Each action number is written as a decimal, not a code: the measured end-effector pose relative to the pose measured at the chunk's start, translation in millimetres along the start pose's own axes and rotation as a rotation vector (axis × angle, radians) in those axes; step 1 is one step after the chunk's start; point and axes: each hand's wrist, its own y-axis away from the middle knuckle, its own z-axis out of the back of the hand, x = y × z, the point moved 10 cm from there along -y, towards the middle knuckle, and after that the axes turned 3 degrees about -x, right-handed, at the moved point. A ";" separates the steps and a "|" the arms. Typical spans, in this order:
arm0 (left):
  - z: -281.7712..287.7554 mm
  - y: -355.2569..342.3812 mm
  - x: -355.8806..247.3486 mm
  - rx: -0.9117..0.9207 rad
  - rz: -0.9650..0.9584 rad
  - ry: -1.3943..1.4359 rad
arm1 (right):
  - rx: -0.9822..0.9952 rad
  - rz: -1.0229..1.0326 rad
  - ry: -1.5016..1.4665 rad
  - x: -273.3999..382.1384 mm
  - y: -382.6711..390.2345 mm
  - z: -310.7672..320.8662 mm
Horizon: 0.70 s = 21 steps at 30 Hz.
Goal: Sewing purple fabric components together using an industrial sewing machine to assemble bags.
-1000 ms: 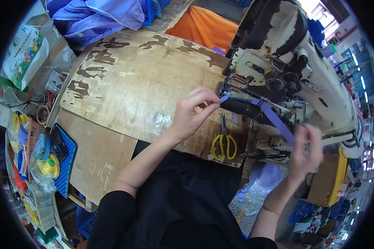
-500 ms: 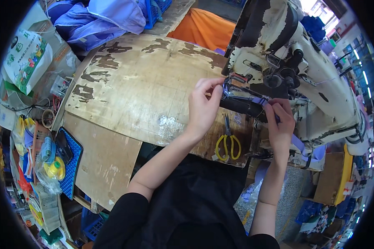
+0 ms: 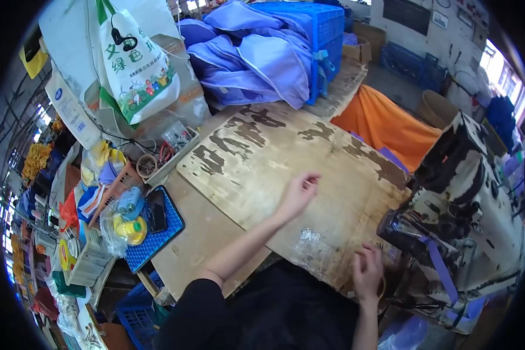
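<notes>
Reaching out over the worn table (image 3: pixel 256 157), the left hand (image 3: pixel 297 195) is hovering loosely curled and empty while the right hand (image 3: pixel 367 271), fingers bent, grip unclear, is working beside the purple strap (image 3: pixel 440 268) at the sewing machine (image 3: pixel 466 198); feeding it likely needs steady tension.

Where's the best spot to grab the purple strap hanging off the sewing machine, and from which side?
Take the purple strap on its free stretch below the sewing machine head, where it runs down and right, clear of the mechanism. Come from the near side, probably with the right hand, which is closest, and pinch across the flat faces, since it is a thin band. The left hand hovers over the worn table.
</notes>
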 end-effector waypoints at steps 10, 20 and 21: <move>212.5 -180.5 -56.5 -0.606 -0.460 -0.851 | 0.000 0.001 0.365 -68.5 -106.0 -161.1; 252.8 -323.3 -69.8 -0.098 -0.552 -1.161 | -0.036 -0.011 0.288 -84.0 -124.2 -166.1; 251.5 -324.5 -64.3 -0.063 -0.569 -1.151 | -0.007 -0.027 0.293 -84.4 -123.9 -168.7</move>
